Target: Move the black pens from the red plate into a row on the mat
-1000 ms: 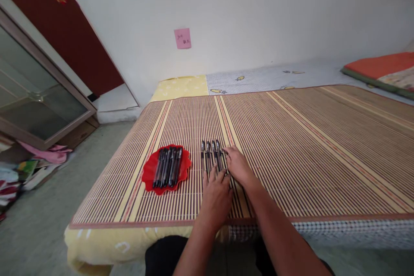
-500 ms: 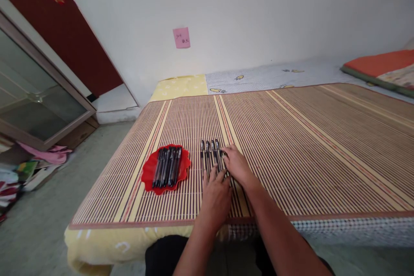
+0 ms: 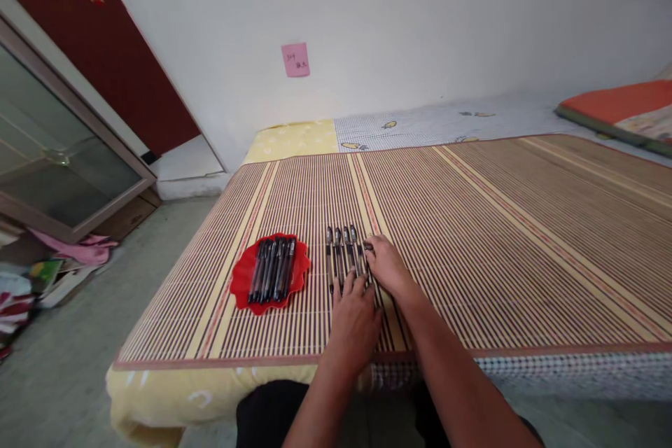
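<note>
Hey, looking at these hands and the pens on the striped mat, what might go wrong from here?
The left hand has its fingers at the near ends of the row of pens, so a small nudge might skew them. The right hand is close beside the row and could push the pens together. A bump to the red dish might shift the pens inside.

Left hand [image 3: 355,318] lower centre, palm down, fingers spread; right hand [image 3: 389,266] just up-right, fingers curled; forearms [image 3: 446,357] from bottom edge.
</note>
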`<state>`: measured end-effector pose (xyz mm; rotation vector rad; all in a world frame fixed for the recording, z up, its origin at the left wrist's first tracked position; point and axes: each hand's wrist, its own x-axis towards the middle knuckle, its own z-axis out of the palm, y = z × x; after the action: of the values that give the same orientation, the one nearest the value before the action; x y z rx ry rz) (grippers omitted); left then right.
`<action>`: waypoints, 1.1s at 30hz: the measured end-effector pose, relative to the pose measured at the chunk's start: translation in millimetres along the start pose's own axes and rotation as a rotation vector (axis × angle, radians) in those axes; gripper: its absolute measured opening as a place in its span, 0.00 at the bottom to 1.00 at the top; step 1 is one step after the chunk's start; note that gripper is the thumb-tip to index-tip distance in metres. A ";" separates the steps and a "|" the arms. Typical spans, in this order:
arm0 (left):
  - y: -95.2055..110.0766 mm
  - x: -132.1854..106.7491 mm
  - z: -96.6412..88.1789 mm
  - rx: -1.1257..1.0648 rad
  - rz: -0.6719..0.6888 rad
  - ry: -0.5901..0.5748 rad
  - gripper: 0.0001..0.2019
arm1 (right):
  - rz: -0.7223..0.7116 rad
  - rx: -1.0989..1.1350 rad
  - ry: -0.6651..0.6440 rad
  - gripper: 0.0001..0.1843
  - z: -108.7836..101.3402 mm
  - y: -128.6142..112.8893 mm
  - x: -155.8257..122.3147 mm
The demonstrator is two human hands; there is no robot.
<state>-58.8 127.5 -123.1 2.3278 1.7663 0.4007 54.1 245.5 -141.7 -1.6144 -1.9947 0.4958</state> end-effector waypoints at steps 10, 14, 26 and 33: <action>0.3 -0.7 2.3 0.010 0.016 0.004 0.18 | 0.018 0.107 0.011 0.12 0.6 5.5 5.2; 1.4 -1.5 2.2 0.011 0.015 0.009 0.18 | 0.016 0.140 0.022 0.15 1.6 7.8 4.9; 0.9 -1.7 -0.7 -0.003 -0.006 0.022 0.23 | -0.007 0.132 0.027 0.13 3.4 8.1 3.3; 0.6 -2.8 -4.0 0.004 0.022 0.048 0.18 | -0.021 0.090 0.029 0.11 6.6 10.8 2.6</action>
<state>-60.2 124.6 -119.3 2.3619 1.7655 0.4613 58.1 250.7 -152.8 -1.5363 -1.9385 0.5435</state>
